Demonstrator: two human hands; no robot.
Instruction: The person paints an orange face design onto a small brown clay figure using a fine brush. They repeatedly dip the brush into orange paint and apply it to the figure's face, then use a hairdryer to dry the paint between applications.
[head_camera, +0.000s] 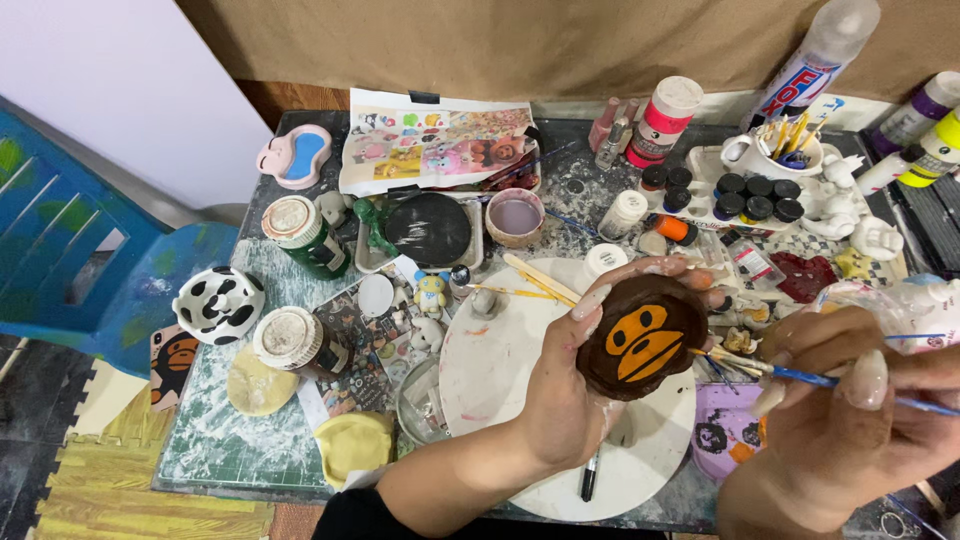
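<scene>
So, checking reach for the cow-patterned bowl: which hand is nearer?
Left. The left hand sits right of the cow-patterned bowl; the right hand is farther right.

Taking the round white turntable (500, 380) in the middle of the tabletop as the mark: behind it and to the left lies a white printed sheet (440, 145) covered in small colourful cartoon pictures, clipped at its top edge. Left of the turntable stand two dark green jars (305, 235) with paint-smeared white lids, one above the other, the nearer one (298, 345) brownish. Behind it to the right stands a white tube with a pink label (662, 122). Farther right a tall white bottle with a red-and-blue label (815, 65) leans against the wall. At the far right lie squeeze bottles with purple (920, 110) and yellow labels (925, 160).
</scene>
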